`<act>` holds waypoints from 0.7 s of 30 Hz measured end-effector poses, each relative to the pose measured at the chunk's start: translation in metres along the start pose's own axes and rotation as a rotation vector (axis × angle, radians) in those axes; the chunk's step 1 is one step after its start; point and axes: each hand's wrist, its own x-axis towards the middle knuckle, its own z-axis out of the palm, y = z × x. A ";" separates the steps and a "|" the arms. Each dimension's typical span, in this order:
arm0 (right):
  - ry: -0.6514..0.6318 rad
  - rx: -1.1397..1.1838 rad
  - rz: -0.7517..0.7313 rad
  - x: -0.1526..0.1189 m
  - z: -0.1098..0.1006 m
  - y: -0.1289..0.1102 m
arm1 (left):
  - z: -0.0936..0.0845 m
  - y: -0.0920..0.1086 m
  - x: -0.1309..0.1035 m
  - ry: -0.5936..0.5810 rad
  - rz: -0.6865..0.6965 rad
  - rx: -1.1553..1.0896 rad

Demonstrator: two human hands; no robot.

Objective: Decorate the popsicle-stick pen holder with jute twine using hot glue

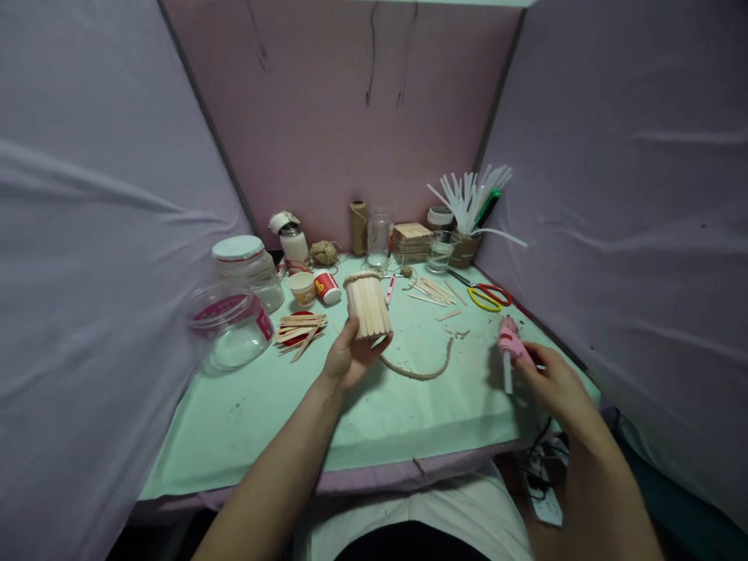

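Observation:
My left hand (351,358) grips a small cup covered with upright craft sticks (368,308), tilted slightly, its lower end resting in the fingers. A band of twisted rope runs round the cup's top edge, and a loose length of rope (421,378) curves across the table to its right. On the right, my right hand (545,374) is closed around the handle of a pink hot glue gun (510,340). A white glue stick (508,375) juts from the gun toward me.
Scissors (485,298) with red and yellow handles lie at the right. Loose craft sticks (431,291) and a stick pile (301,331) are on the table. Clear jars (234,343) stand left. Glue sticks (464,199) fill a pot at the back. Fabric walls enclose the sides.

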 end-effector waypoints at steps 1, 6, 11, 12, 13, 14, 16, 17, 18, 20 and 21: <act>-0.017 0.146 0.033 -0.004 -0.005 -0.008 | -0.001 0.000 0.000 0.000 0.009 0.007; -0.049 0.691 0.116 -0.034 -0.015 -0.056 | -0.002 -0.002 0.000 0.022 0.061 0.078; -0.162 0.762 0.021 -0.064 0.000 -0.095 | 0.000 -0.002 0.000 0.012 0.117 0.210; -0.190 0.738 -0.019 -0.068 0.004 -0.100 | 0.000 -0.002 0.000 0.009 0.123 0.229; -0.217 0.712 -0.058 -0.072 0.006 -0.104 | 0.000 -0.002 0.000 0.008 0.127 0.244; -0.243 0.688 -0.093 -0.075 0.009 -0.108 | 0.000 -0.002 0.000 0.007 0.129 0.254; -0.280 0.650 -0.142 -0.079 0.012 -0.112 | 0.001 -0.002 0.000 -0.001 0.131 0.265; -0.290 0.635 -0.156 -0.080 0.012 -0.114 | 0.001 -0.002 0.000 -0.009 0.132 0.267; -0.295 0.623 -0.166 -0.081 0.013 -0.116 | 0.001 -0.002 0.000 -0.016 0.132 0.269; -0.298 0.602 -0.180 -0.081 0.013 -0.118 | 0.001 -0.003 0.000 -0.024 0.135 0.271; -0.297 0.592 -0.187 -0.081 0.013 -0.119 | 0.001 -0.003 0.000 -0.024 0.137 0.273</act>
